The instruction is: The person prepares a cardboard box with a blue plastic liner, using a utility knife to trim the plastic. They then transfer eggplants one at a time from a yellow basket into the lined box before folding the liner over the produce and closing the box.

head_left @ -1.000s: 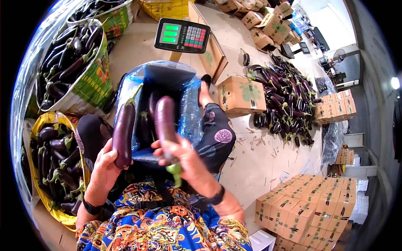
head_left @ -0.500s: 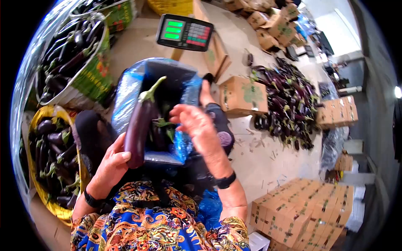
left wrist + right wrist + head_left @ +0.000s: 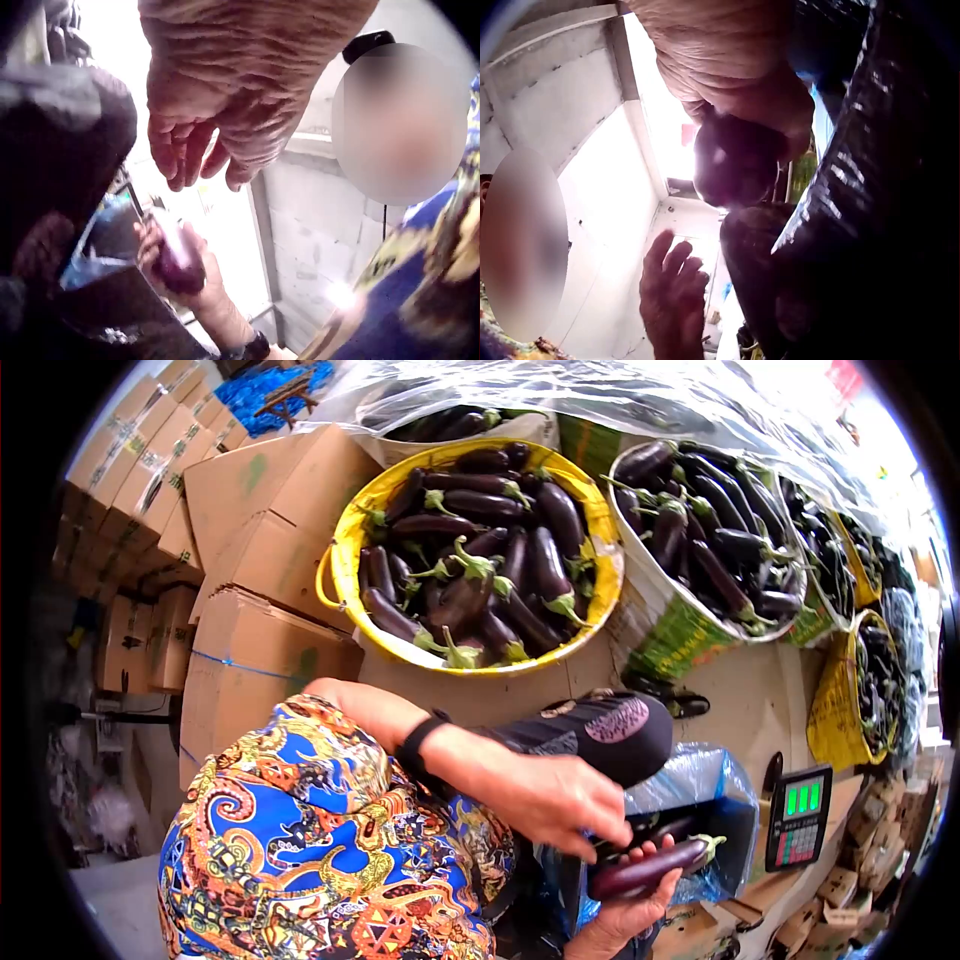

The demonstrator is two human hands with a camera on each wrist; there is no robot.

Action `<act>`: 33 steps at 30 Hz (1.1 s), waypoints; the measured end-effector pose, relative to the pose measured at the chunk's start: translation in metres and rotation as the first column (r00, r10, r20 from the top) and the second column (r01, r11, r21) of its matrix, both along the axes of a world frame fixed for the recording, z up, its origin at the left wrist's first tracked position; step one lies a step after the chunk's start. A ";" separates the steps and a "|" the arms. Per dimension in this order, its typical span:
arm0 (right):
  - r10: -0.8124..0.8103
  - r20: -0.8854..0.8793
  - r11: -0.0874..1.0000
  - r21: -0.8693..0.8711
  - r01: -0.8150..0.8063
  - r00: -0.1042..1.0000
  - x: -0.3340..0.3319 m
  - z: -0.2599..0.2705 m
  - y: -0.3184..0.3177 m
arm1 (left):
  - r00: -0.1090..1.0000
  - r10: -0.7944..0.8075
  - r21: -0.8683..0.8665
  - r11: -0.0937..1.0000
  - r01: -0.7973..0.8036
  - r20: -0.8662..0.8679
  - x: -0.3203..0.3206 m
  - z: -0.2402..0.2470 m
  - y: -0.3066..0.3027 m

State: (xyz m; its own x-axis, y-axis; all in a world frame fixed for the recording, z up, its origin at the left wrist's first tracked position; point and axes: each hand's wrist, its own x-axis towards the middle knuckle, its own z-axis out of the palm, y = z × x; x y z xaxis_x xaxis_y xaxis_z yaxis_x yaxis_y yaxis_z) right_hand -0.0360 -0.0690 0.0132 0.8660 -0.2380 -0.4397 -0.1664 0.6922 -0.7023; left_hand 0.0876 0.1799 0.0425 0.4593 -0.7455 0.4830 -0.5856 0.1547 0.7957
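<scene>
In the head view my right hand holds a glossy purple eggplant, its green stem pointing right, over a box lined with blue plastic. My left hand hovers just above that eggplant, nothing in it, fingers loosely bent. The left wrist view shows the same left hand with fingers hanging down, apart from the eggplant farther off. Seen from the right wrist, the eggplant's rounded end sticks out of my right hand's grip. More dark eggplants lie inside the box.
A yellow-rimmed basket full of eggplants stands ahead, with a white-and-green sack of eggplants to its right. Flattened cartons lean at left. A scale display glows green beyond the box.
The head view has swung left toward the baskets. My left hand has let go of the eggplant it held; my right hand, empty half a second ago, now holds one.
</scene>
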 end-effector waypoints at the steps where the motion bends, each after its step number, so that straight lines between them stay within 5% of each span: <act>1: -0.007 -0.041 0.999 -0.039 0.005 0.999 -0.001 -0.004 -0.009 | 0.995 0.099 -0.054 0.994 -0.100 -0.018 0.017 0.009 0.023; 3: -0.078 -0.057 0.994 -0.076 0.074 0.995 0.001 -0.006 -0.011 | 0.847 0.501 -0.017 0.862 -0.507 0.178 0.053 0.017 0.083; 4: -0.061 -0.067 0.998 -0.008 0.061 0.996 0.002 -0.001 -0.012 | 0.772 0.624 0.058 0.772 -0.633 0.118 0.073 0.018 0.116; 6: -0.080 -0.156 0.997 -0.028 0.077 0.984 0.004 0.000 -0.014 | 0.524 0.740 0.176 0.633 -0.754 -0.422 0.112 0.000 0.177; 7: -0.125 -0.235 0.992 -0.062 0.114 0.964 0.001 -0.009 -0.022 | 0.390 0.817 0.261 0.523 -0.811 -0.425 0.133 -0.014 0.209; 10: -0.093 -0.292 0.994 -0.090 0.070 0.952 0.001 -0.029 -0.035 | 0.123 0.992 0.279 0.125 -0.952 -0.022 0.197 -0.098 0.321; 13: -0.032 -0.332 0.996 -0.095 0.000 0.943 0.000 -0.044 -0.045 | 0.067 0.978 0.410 -0.020 -0.912 0.198 0.231 -0.155 0.383; 19: 0.070 -0.390 0.989 -0.095 -0.116 0.918 0.000 -0.051 -0.060 | 0.161 0.876 0.600 -0.167 -0.782 0.454 0.283 -0.176 0.368; 21: -0.033 -0.365 0.996 -0.092 -0.001 0.930 -0.002 -0.056 -0.061 | 0.150 0.871 0.631 -0.210 -0.747 0.467 0.301 -0.181 0.370; 28: -0.126 -0.348 0.973 -0.226 0.047 0.929 0.004 -0.053 -0.052 | 0.414 0.648 0.743 -0.383 -0.549 0.640 0.303 -0.136 0.348; 33: -0.119 -0.346 0.966 -0.258 0.027 0.931 0.006 -0.056 -0.052 | 0.430 0.767 0.814 -0.199 -0.545 0.476 0.322 -0.132 0.368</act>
